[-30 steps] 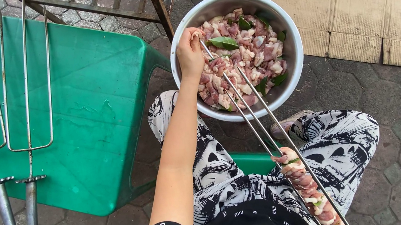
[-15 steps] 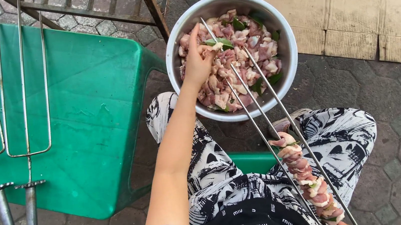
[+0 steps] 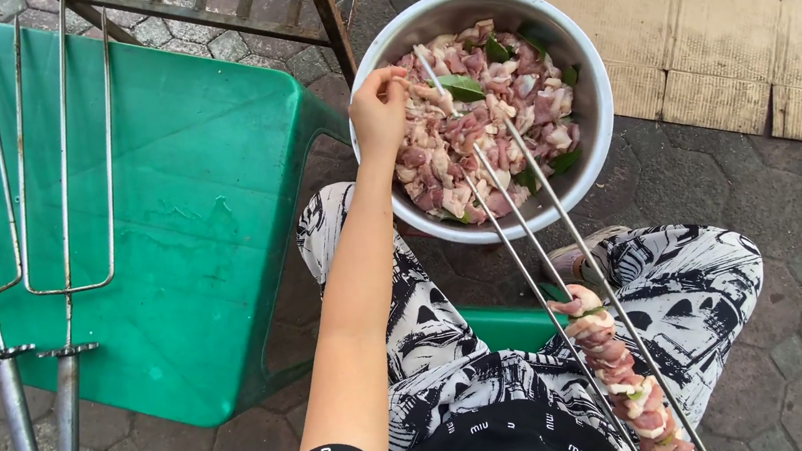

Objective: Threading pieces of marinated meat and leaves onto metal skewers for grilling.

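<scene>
Left hand (image 3: 378,112) has slid to bowl (image 3: 591,123) rim, fingers pinching meat (image 3: 471,132) by skewer (image 3: 523,232); right hand unseen.

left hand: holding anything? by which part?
Left hand reaches into the metal bowl, fingers at the meat pieces; whether a piece is pinched cannot be told.

We see even, bright daylight across the whole view, with soft, short shadows and no hard-edged ones. Mild glare sits on the inner wall of the metal bowl (image 3: 578,84) and along the green plastic table (image 3: 194,178). Focus is sharp from centre to edges; we find no marked motion blur, and only slight wide-angle stretching toward the corners.
</scene>
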